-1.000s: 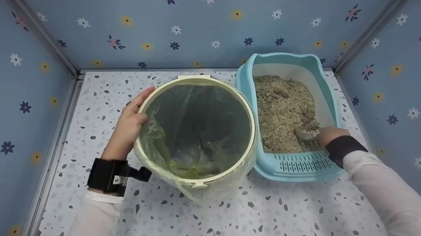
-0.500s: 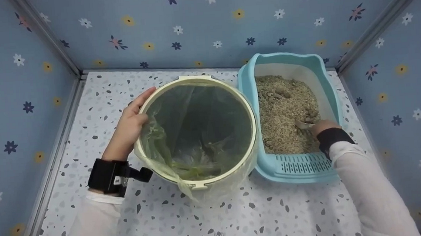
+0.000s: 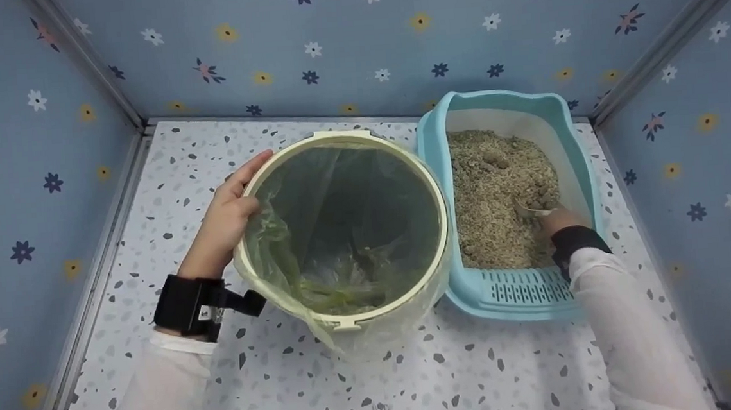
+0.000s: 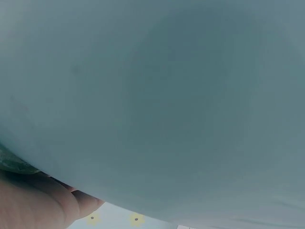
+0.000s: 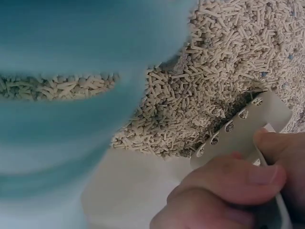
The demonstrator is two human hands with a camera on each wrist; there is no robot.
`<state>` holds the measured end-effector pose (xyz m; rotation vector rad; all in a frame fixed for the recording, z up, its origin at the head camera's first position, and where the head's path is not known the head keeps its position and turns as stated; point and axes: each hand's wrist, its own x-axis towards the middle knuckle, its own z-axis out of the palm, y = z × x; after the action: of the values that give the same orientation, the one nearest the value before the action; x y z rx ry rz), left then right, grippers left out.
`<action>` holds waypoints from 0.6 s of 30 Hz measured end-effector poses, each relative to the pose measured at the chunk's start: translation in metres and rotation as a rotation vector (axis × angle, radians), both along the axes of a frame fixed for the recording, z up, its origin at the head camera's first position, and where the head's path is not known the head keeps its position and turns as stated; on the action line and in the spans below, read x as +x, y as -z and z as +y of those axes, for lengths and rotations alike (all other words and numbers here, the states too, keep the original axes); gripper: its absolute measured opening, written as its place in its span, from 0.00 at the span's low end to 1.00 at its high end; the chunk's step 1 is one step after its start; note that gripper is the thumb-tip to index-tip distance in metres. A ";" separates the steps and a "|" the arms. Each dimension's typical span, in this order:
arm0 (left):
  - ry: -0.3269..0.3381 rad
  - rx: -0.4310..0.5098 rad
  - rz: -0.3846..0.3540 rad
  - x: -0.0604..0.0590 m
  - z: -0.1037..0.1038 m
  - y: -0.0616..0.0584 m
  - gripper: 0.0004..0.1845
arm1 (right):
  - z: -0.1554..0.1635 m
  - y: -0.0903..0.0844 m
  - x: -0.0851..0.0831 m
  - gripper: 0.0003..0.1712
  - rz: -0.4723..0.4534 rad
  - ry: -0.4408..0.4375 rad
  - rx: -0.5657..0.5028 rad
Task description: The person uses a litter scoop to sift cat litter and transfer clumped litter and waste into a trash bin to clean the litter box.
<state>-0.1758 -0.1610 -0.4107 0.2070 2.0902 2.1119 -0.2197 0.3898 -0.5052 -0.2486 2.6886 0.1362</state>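
In the head view, my left hand [image 3: 222,224] grips the left rim of a round, pale yellow trash bin [image 3: 442,225], thumb at the rim and fingers along the outside. A thin yellow-green bag [image 3: 272,244] lines the bin and hangs over its front. My right hand [image 3: 561,220] reaches into a blue litter box [image 3: 521,313] and holds a pale slotted litter scoop [image 5: 252,126]. The scoop's edge is sunk in the tan pellet litter [image 5: 238,47]. Darker clumps [image 3: 545,194] lie just beyond it. The left wrist view is mostly filled by the bin's wall [image 4: 181,95].
The litter box stands right against the bin's right side. Its raised walls surround the scoop, with a perforated step [image 3: 529,285] at the front. More clumps [image 3: 494,159] lie toward the back of the litter. Flower-patterned panels [image 3: 354,45] enclose the speckled tabletop [image 3: 379,397].
My right hand has moved a little left and farther back in the litter box, with the scoop sinking into the litter. The left hand and bin have stayed in place.
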 end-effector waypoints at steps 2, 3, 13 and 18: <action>0.007 0.008 -0.005 0.000 0.000 -0.001 0.42 | 0.012 0.013 -0.005 0.09 0.042 -0.051 -0.004; 0.009 0.014 -0.010 0.001 0.000 -0.001 0.42 | 0.024 0.027 -0.011 0.07 0.057 -0.071 0.009; 0.004 0.002 -0.017 0.001 -0.001 -0.001 0.42 | 0.039 0.052 -0.023 0.08 0.117 -0.072 0.028; 0.004 0.000 -0.009 0.000 -0.001 0.000 0.42 | 0.004 0.005 0.005 0.13 0.191 -0.069 0.050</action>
<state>-0.1762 -0.1617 -0.4105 0.2012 2.0829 2.1067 -0.2149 0.3937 -0.5100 -0.3278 2.8620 0.2596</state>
